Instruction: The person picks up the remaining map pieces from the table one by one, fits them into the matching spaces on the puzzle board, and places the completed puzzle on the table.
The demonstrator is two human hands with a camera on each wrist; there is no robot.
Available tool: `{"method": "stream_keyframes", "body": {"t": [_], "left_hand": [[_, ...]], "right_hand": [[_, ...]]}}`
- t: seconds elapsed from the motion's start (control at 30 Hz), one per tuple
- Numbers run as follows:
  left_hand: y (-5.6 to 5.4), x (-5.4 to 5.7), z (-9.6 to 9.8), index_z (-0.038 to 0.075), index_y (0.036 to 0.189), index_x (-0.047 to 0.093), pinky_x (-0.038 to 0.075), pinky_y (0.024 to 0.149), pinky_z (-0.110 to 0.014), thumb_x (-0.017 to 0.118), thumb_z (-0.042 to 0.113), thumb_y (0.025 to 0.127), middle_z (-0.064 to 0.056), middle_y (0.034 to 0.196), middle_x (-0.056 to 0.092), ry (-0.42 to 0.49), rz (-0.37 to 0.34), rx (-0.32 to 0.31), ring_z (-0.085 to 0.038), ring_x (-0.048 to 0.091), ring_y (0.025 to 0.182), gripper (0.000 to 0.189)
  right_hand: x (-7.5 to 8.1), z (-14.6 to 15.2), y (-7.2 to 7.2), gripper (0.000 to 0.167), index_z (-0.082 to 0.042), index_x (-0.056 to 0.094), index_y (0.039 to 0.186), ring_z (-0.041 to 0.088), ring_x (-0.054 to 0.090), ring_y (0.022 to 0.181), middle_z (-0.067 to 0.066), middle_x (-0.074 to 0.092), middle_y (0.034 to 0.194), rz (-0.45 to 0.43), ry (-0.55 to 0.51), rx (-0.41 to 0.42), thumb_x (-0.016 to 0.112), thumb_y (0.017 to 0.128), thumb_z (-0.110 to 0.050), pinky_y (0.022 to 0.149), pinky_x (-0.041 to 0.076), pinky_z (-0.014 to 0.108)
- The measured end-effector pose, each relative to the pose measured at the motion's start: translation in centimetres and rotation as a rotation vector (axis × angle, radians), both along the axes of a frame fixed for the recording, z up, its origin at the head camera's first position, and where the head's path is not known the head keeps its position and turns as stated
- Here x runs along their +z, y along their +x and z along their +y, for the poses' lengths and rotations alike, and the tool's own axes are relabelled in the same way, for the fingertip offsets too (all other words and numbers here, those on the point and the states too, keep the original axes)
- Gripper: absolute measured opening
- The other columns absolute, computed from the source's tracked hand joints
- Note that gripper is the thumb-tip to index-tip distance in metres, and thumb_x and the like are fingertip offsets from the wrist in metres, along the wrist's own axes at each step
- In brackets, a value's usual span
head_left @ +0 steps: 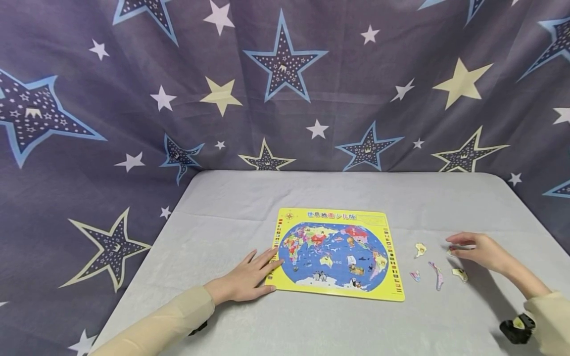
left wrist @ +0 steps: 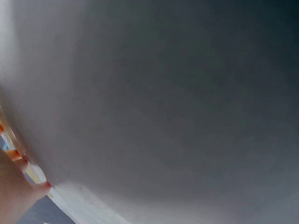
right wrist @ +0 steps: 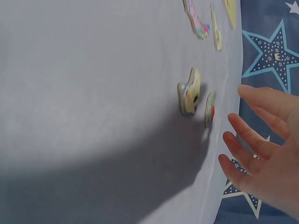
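Observation:
A yellow world map puzzle board (head_left: 340,262) lies flat on the table. My left hand (head_left: 245,280) rests at its left edge, fingers spread and fairly straight over the border. In the left wrist view, only the thumb and some fingers (left wrist: 39,189) show at the lower left. To the right of the board, my right hand (head_left: 483,253) hovers with parted fingers over a small puzzle piece (right wrist: 210,109) with red and green on it. Nearby lie a cream piece with a dark mark (right wrist: 189,93), a long pink-purple piece (head_left: 437,276), a small pink-blue piece (head_left: 415,276) and another cream piece (head_left: 420,250).
A light grey cloth covers the table (head_left: 231,198). Behind and to the left hangs a dark curtain (head_left: 338,29) printed with stars. A black wrist device (head_left: 517,329) sits by my right sleeve.

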State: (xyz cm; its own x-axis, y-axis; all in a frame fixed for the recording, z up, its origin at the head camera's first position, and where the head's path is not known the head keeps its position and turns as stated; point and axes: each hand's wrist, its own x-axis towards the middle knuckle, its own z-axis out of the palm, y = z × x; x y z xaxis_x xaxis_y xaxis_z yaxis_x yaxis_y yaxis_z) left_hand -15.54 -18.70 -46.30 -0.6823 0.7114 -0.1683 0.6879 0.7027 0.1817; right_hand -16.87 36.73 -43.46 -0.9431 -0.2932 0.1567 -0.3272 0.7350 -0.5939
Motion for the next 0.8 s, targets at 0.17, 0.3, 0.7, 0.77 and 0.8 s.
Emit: {"method": "stream_keyframes", "body": {"t": [0.17, 0.3, 0.7, 0.77, 0.8], "left_hand": [[0.1, 0.1, 0.0, 0.019, 0.142, 0.020, 0.009, 0.105, -0.049, 0.029, 0.056, 0.090, -0.007, 0.149, 0.006, 0.011, 0.000, -0.002, -0.020, 0.008, 0.135, 0.065], [0.1, 0.1, 0.0, 0.019, 0.143, 0.020, 0.009, 0.105, -0.049, 0.029, 0.056, 0.090, -0.007, 0.149, 0.007, 0.008, -0.001, -0.001, -0.021, 0.008, 0.135, 0.065], [0.1, 0.2, 0.1, 0.020, 0.143, 0.019, 0.010, 0.105, -0.049, 0.029, 0.056, 0.090, -0.006, 0.149, 0.006, -0.003, -0.002, 0.003, -0.020, 0.007, 0.135, 0.064], [0.1, 0.3, 0.1, 0.020, 0.143, 0.019, 0.010, 0.105, -0.049, 0.029, 0.056, 0.090, -0.006, 0.149, 0.006, -0.004, 0.000, 0.002, -0.020, 0.007, 0.135, 0.064], [0.1, 0.3, 0.1, 0.020, 0.143, 0.019, 0.009, 0.105, -0.049, 0.029, 0.056, 0.090, -0.006, 0.149, 0.006, -0.005, 0.001, 0.002, -0.020, 0.007, 0.135, 0.065]], "right_hand": [[-0.3, 0.5, 0.1, 0.026, 0.014, 0.059, 0.094, -0.009, 0.050, 0.076, 0.002, 0.064, 0.085, -0.025, 0.002, 0.014, 0.067, 0.073, 0.000, 0.061, 0.047, 0.017], [-0.5, 0.6, 0.1, 0.028, 0.013, 0.060, 0.094, -0.009, 0.049, 0.075, 0.011, 0.064, 0.084, -0.021, 0.039, -0.007, 0.069, 0.070, -0.001, 0.063, 0.046, 0.018], [-1.6, 1.2, 0.0, 0.031, 0.017, 0.058, 0.093, -0.005, 0.048, 0.063, -0.003, 0.063, 0.076, -0.083, -0.021, -0.005, 0.069, 0.070, 0.001, 0.053, 0.042, 0.018], [-1.6, 1.1, -0.1, 0.030, 0.018, 0.058, 0.092, -0.004, 0.047, 0.061, -0.005, 0.062, 0.074, -0.075, -0.028, 0.003, 0.069, 0.069, 0.001, 0.051, 0.041, 0.018], [-1.7, 1.1, -0.1, 0.029, 0.017, 0.058, 0.092, -0.003, 0.046, 0.060, -0.006, 0.061, 0.073, -0.073, -0.027, 0.007, 0.069, 0.070, 0.002, 0.049, 0.040, 0.019]]}}
